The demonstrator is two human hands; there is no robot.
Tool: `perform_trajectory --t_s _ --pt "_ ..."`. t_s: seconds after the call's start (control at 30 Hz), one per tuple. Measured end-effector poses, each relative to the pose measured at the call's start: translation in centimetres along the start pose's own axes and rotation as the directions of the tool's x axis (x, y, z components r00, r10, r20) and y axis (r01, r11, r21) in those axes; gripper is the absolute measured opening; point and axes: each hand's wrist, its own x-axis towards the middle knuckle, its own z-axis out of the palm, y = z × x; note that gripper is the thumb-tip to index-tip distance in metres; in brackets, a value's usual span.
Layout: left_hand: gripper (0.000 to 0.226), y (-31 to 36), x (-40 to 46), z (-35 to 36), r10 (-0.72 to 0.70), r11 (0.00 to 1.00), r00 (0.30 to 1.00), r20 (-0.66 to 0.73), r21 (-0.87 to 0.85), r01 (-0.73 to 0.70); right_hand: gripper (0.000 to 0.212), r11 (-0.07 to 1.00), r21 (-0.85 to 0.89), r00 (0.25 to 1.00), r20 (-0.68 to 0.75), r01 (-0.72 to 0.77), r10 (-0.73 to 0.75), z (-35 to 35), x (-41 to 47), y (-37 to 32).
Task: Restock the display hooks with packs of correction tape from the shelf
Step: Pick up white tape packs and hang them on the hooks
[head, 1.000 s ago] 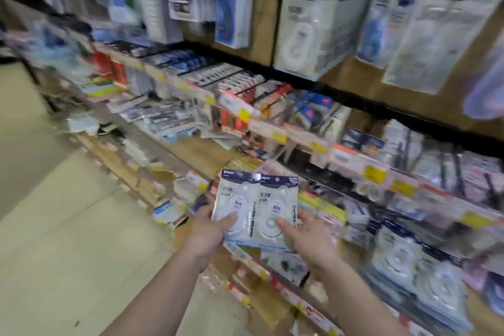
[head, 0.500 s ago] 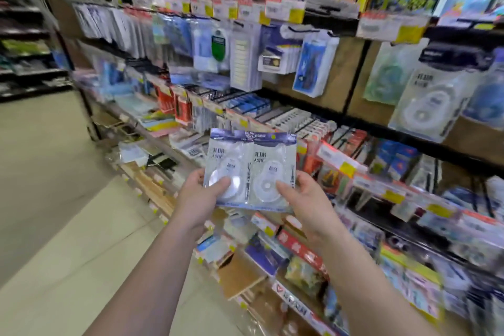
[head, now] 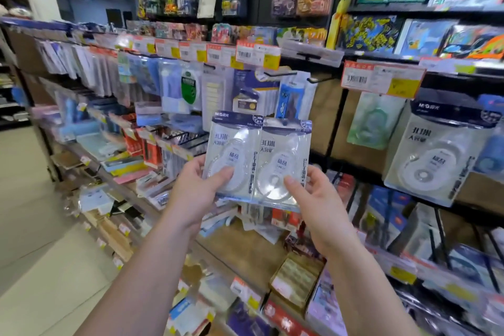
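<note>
Before crowded stationery shelving, two light, stiff, slippery clear-blister correction tape packs (head: 257,161) are pinched at their lower edges by left hand (head: 197,188) and right hand (head: 313,204).

both hands (head: 196,188) have raised the two packs (head: 259,161) toward the hooks (head: 319,79).

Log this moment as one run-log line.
stage: carrying | left hand: grips left correction tape pack | right hand: grips right correction tape pack | empty display hook: above, not yet reached
</note>
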Motion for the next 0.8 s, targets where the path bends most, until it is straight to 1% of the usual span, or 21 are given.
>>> perform_trajectory --t_s 0.1,0.23,0.4,0.6,0.7,0.8 --pt "0.033 0.6 2.1 1.8 0.023 1.000 1.000 0.012 -0.022 -0.023 0.017 0.999 -0.038 0.999 -0.026 0.032 -0.033 -1.0 2.1 -0.6" --pt "0.023 0.9 3.8 3.5 0.061 0.995 0.998 0.028 -0.077 -0.058 0.019 0.998 0.003 0.998 -0.005 0.059 -0.059 -2.1 4.2 -0.8" --pt "0.033 0.5 5.2 4.7 0.082 0.983 0.995 0.054 -0.170 -0.072 0.023 0.987 -0.094 0.991 -0.027 0.127 -0.131 -2.8 5.8 -1.2" --pt "0.039 1.3 7.0 5.4 0.110 0.973 0.991 0.073 -0.211 -0.093 0.025 0.976 -0.130 0.978 -0.089 0.175 -0.187 -2.8 7.0 -2.0" --pt "0.035 1.4 7.9 5.6 0.115 0.973 0.985 0.125 -0.217 -0.086 0.026 0.977 -0.130 0.973 -0.132 0.171 -0.188 -2.6 7.1 -2.2" --pt "0.037 1.4 8.9 5.4 0.100 0.974 0.977 0.187 -0.221 -0.057 0.026 0.976 -0.144 0.963 -0.193 0.162 -0.189 -2.1 7.2 -2.3"
